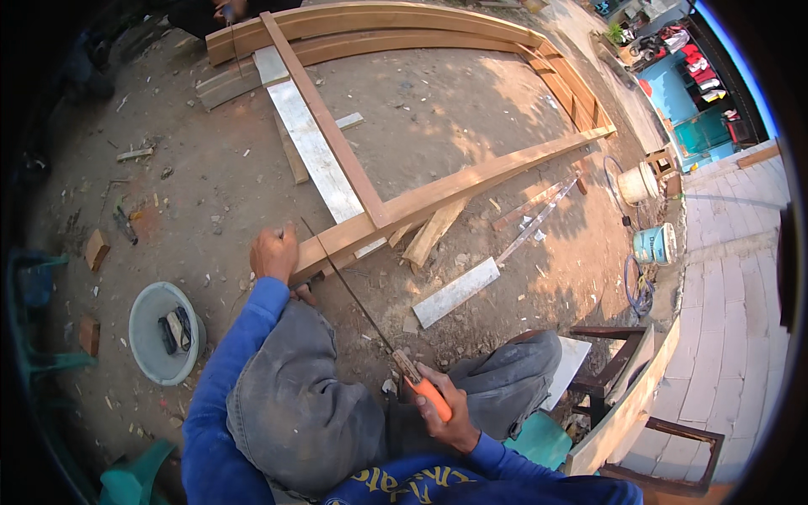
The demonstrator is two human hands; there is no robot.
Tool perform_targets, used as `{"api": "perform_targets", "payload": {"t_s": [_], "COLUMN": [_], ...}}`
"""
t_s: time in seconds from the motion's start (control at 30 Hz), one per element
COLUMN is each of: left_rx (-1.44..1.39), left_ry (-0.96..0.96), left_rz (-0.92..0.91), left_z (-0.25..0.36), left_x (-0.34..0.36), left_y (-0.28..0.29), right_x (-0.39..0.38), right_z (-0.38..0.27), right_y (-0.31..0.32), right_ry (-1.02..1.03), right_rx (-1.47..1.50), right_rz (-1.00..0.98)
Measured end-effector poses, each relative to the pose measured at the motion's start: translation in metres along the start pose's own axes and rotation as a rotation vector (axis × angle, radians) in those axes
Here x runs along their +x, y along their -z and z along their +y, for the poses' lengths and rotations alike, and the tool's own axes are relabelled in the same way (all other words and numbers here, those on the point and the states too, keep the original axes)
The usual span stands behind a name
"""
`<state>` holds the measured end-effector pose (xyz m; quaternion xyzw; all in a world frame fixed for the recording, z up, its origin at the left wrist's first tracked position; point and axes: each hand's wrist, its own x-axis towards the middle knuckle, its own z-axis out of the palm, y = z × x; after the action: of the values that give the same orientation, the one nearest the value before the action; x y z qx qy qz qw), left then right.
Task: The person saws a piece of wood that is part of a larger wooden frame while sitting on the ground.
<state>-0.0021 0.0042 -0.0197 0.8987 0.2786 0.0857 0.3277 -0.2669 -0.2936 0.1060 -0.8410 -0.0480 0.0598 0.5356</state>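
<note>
Ahead, wooden beam (454,186), its end in clasped left hand (274,252), saw (405,366) in tight right hand (454,416).

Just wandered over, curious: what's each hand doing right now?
Left hand: curled against the wooden beam, grip partly hidden.
Right hand: closed around the orange saw handle.

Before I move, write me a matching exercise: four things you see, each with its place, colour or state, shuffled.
Things:
1. Left hand
2. Saw
3. Basin
4. Right hand

Places, colours, states:
A. Pale grey, on the ground
B. Closed around a handle
C. At the end of a beam
D. Orange-handled, with a long thin blade

Right pairs: 1-C, 2-D, 3-A, 4-B.
</note>
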Motion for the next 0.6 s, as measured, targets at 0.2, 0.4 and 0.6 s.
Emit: {"api": "perform_targets", "payload": {"t_s": [0.2, 0.4, 0.6], "left_rx": [-0.009, 0.011, 0.012], "left_ry": [0.009, 0.018, -0.012], "left_rz": [-0.151, -0.158, -0.110], "left_z": [0.016, 0.005, 0.022], "left_x": [-0.005, 0.006, -0.007], "left_y": [0.001, 0.013, 0.005], "right_x": [0.072, 0.147, -0.034], "right_z": [0.039, 0.012, 0.006], "right_y": [-0.039, -0.078, 0.006], "right_ry": [0.072, 0.111, 0.045], "right_rx": [0.051, 0.035, -0.026], "right_rz": [0.038, 0.090, 0.037]}}
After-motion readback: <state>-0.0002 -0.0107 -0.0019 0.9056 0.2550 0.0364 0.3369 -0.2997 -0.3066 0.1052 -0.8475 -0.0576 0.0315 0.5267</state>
